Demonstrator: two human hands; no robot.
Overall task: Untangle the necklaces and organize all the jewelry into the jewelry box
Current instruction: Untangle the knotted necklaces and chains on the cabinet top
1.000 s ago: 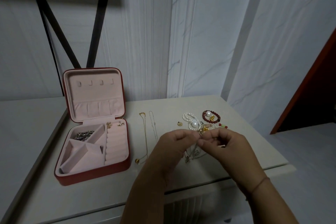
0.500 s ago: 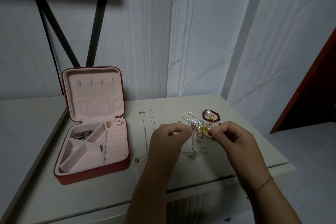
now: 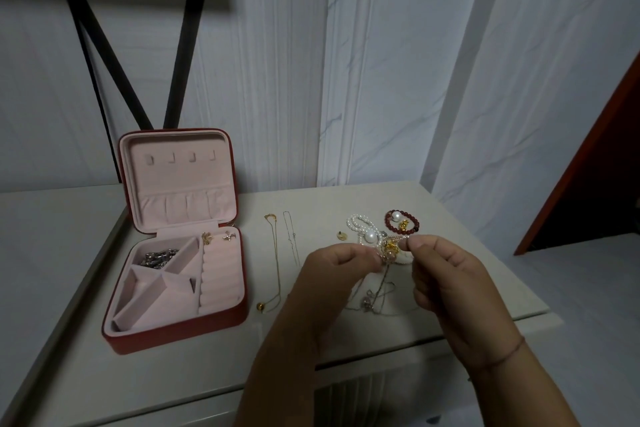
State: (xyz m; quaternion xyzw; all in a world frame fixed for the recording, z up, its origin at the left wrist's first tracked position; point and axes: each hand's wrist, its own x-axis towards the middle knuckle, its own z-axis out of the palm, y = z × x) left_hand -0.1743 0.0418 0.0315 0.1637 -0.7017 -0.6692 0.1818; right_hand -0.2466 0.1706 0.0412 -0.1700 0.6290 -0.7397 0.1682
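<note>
My left hand (image 3: 341, 262) and right hand (image 3: 438, 265) both pinched on tangled chains (image 3: 388, 253), held just above table (image 3: 485, 274); loose ends trail down to it. Risk: pulling apart tightens knot or snaps thin links. Pendant (image 3: 367, 302) may snag. Jewelry box (image 3: 180, 333) open, well left, mostly unfilled.

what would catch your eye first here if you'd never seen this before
Front and centre, the left hand and right hand pinch a tangled chain cluster above the white table. To their left sits the open red jewelry box, pink-lined; behind the hands lies a dark red bead bracelet.
</note>
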